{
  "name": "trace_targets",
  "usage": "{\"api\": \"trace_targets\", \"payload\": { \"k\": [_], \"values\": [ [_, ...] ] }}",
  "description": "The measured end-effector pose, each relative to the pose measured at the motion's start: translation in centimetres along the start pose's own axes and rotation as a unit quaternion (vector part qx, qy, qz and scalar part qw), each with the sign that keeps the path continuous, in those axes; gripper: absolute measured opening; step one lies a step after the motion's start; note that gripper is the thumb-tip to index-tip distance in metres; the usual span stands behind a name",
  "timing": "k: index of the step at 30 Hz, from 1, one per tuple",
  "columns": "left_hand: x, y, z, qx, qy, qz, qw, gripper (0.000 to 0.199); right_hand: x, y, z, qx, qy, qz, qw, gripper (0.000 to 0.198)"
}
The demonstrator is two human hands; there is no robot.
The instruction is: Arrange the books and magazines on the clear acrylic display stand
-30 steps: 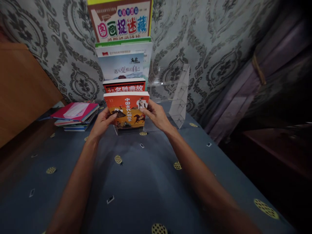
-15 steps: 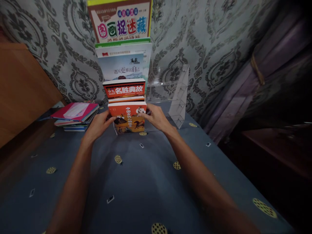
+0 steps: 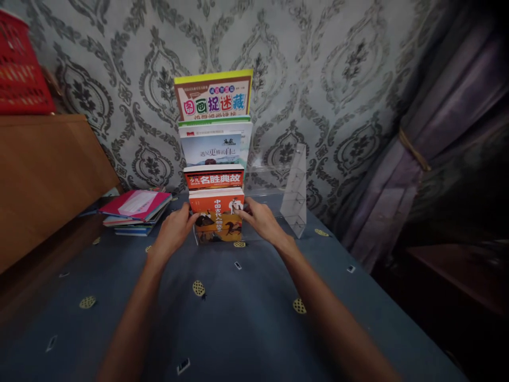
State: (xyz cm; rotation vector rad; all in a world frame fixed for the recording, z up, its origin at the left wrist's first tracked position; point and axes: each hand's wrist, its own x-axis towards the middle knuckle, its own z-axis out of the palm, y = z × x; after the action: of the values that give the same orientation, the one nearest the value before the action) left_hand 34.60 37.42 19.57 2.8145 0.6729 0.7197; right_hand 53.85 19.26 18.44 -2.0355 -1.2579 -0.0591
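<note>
An orange book [image 3: 219, 225] with horses on its cover stands in the lowest front tier of a clear stepped book rack [image 3: 295, 193]. My left hand [image 3: 174, 228] grips its left edge, thumb at the front cover. On the opposite edge, my right hand [image 3: 260, 217] has its thumb on the cover and its other fingers partly hidden behind. Rising in steps behind it are a red-titled book [image 3: 214, 179], a light blue book [image 3: 212, 148], a white book [image 3: 245, 140] with a green-edged one behind, and a tall yellow-edged book [image 3: 214, 98].
A loose stack of books with a pink folder [image 3: 133, 205] on top lies left of the rack. Farther left stands a wooden cabinet [image 3: 43, 175] bearing a red basket [image 3: 22, 69]. The dark blue tablecloth [image 3: 246, 329] spreads in front; a tied curtain [image 3: 382, 207] hangs at right.
My view has tilted up and drawn back slightly, so the rack sits lower and the red basket shows. Both hands keep the same hold on the orange book.
</note>
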Motion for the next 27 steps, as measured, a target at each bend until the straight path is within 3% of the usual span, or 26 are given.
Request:
{"api": "trace_targets", "payload": {
  "k": [9, 27],
  "values": [
    [0.0, 0.8, -0.1, 0.057, -0.012, -0.007, 0.998, 0.017, 0.1, -1.0, 0.3, -0.069, -0.033, 0.027, 0.997, 0.019],
    [0.1, 0.3, 0.5, 0.019, -0.005, 0.001, 1.000, 0.019, -0.2, -1.8, 0.7, -0.159, -0.043, 0.030, 0.986, 0.023]
  ]
}}
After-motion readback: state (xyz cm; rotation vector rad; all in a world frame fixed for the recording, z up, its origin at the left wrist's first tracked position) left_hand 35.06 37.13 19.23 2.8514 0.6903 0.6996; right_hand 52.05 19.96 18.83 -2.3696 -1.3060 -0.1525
